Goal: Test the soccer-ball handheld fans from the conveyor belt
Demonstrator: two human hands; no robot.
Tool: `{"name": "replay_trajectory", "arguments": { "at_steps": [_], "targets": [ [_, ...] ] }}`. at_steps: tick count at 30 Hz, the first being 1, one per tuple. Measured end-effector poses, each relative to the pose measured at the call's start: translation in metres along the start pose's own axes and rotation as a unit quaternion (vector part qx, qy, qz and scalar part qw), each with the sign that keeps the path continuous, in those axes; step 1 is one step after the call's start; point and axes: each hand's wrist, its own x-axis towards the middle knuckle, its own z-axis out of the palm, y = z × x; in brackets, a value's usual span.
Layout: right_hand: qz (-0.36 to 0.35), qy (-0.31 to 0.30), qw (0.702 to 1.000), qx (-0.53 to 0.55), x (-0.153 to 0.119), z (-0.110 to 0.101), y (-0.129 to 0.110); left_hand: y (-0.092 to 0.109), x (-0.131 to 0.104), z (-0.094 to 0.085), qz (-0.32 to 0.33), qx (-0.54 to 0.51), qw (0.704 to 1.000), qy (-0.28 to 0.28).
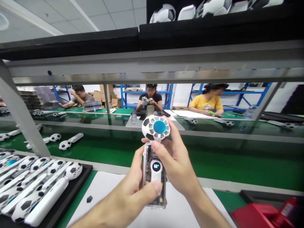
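Observation:
Upright in front of me is a handheld fan (155, 126) with a black-and-white football-patterned head, a blue round centre and a clear-fronted handle. A small round display on the handle is lit and reads about 60. My left hand (140, 186) is closed around the handle, its thumb pressing on the front below the display. My right hand (175, 158) grips the neck, with the thumb at the base of the head and fingers behind it. The backs of the fan and most fingers are hidden.
At the left, a black tray (87, 172) holds several football fans. White paper (102, 186) covers the bench, with a small black pentagon (89, 199) on it. A green conveyor (114, 148) carries more fans. A red bin (256, 215) sits right; a shelf (142, 60) spans overhead. Co-workers sit opposite.

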Motion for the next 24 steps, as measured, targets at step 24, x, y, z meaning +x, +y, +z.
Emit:
{"name": "replay_trajectory", "arguments": {
  "at_steps": [24],
  "targets": [
    [0.002, -0.057, 0.992, -0.115, -0.004, 0.007, 0.003, 0.0, 0.014, 0.002, 0.021, -0.131, 0.987, 0.094]
  ]
}}
